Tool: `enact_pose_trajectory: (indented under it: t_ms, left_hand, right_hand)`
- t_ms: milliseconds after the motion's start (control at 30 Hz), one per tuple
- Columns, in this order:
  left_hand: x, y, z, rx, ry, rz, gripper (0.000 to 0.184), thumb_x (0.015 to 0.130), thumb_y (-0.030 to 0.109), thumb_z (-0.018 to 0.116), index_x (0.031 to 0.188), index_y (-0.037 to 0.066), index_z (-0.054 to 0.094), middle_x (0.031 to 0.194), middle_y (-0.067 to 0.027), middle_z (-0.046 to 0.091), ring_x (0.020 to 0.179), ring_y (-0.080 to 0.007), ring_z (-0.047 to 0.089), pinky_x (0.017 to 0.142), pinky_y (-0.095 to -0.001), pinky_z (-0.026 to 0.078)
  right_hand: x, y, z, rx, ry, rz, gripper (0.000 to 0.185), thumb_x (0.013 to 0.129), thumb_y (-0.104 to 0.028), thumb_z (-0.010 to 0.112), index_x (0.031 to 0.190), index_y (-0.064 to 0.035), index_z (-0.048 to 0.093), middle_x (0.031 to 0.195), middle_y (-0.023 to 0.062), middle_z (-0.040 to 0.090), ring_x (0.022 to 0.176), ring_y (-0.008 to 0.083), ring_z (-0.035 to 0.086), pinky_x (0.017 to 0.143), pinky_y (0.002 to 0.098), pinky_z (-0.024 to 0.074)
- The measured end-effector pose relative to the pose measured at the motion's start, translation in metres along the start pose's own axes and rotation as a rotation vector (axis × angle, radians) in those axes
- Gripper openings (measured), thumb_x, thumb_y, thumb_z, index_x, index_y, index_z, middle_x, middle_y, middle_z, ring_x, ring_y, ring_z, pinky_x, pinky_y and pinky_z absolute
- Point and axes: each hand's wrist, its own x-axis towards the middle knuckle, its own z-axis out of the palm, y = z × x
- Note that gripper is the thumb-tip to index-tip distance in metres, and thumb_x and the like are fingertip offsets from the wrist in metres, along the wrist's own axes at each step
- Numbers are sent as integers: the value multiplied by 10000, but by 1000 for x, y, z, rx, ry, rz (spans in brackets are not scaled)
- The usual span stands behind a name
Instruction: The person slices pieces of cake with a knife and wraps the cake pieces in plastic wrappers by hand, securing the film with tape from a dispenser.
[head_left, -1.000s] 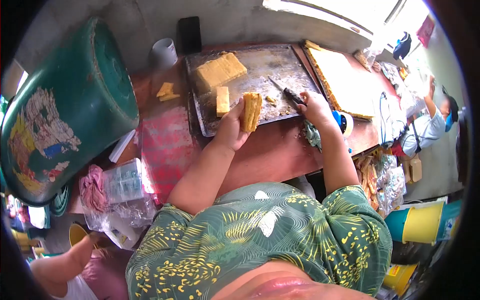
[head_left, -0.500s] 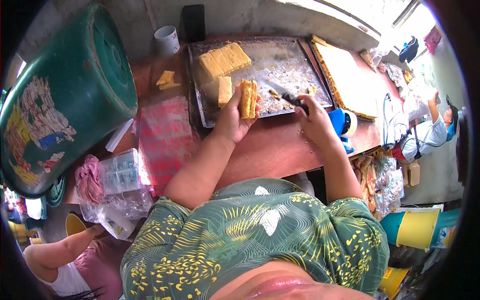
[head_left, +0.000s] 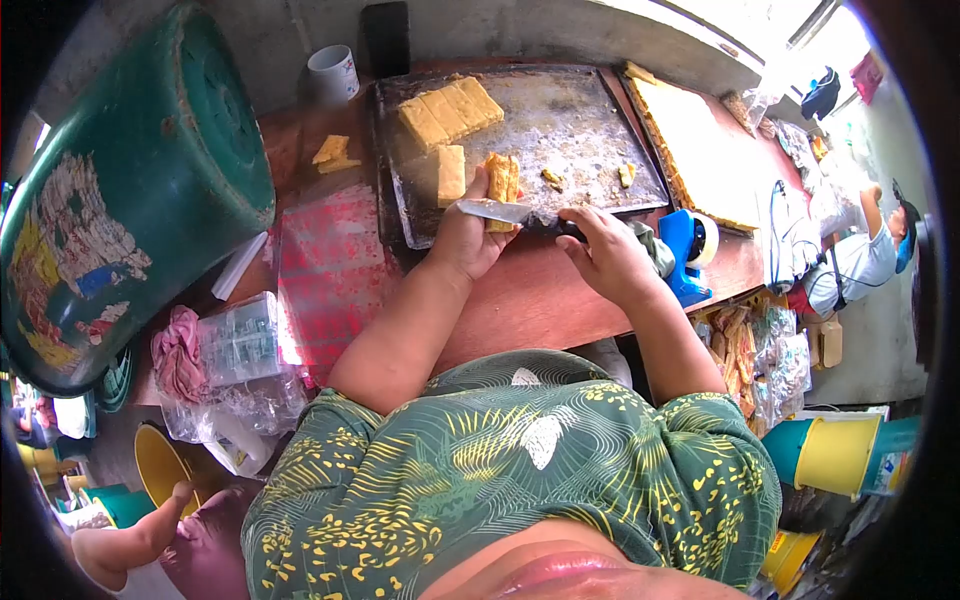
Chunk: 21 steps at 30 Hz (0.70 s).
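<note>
Yellow cake piece by the near edge of the metal tray, with lots of tray floor beyond. Holding it in left hand, gripping knife in right hand, blade across it, elbows bent.

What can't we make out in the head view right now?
All in the head view:
Cake piece: middle hidden by the knife.
Knife handle: partly covered by the right hand.
Cloth: partly behind that hand.
Mug: markings too small.
</note>
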Motion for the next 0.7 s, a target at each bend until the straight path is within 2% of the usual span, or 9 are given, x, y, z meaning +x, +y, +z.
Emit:
enact_pose_trajectory:
  t_ms: [100,200,300,400,533,633,700]
  left_hand:
    - [2,0,-1,-55,-6,-18,447,1038,532,545,1268,153,606,993,-72,709,825,-180,685,656,-327,589]
    - [-4,1,3,20,16,-2,396,1057,502,540,1227,151,610,958,-24,673,820,-130,666,665,-290,558]
    - [-7,2,8,31,32,-2,364,1059,475,549,1211,150,609,929,-23,665,792,-129,665,665,-290,559]
    - [-1,-2,1,21,-2,-12,406,1051,490,551,1246,137,603,953,-65,680,808,-181,683,664,-326,590]
    - [-2,-2,2,50,29,-1,444,1041,514,558,1228,114,609,967,-66,687,801,-178,682,662,-317,587]
    - [-4,1,5,40,13,14,447,1045,504,555,1225,99,611,978,-67,691,800,-176,679,666,-319,586]
    - [-5,0,7,44,24,20,435,1052,488,552,1232,97,613,985,-64,693,799,-177,678,669,-326,585]
  right_hand:
    - [0,11,0,9,44,0,346,987,-238,660,1272,-49,605,1091,210,679,1034,422,649,897,485,515]
    - [-1,16,-3,21,31,82,343,994,-239,653,1275,-49,601,1107,219,677,1038,429,647,893,488,516]
    - [-1,18,-3,61,47,66,331,999,-236,647,1267,-48,600,1118,226,676,1041,433,646,889,488,517]
    - [3,15,-2,73,48,41,324,996,-228,649,1260,-47,599,1108,228,673,1045,435,644,888,484,517]
    - [6,21,1,51,74,54,321,990,-211,658,1258,-44,598,1102,232,669,1056,437,640,893,478,516]
    - [4,21,1,94,98,182,321,987,-202,663,1259,-44,597,1113,234,666,1065,439,637,901,472,515]
    - [4,20,4,111,90,158,320,988,-202,662,1259,-43,597,1114,236,663,1068,437,637,905,471,513]
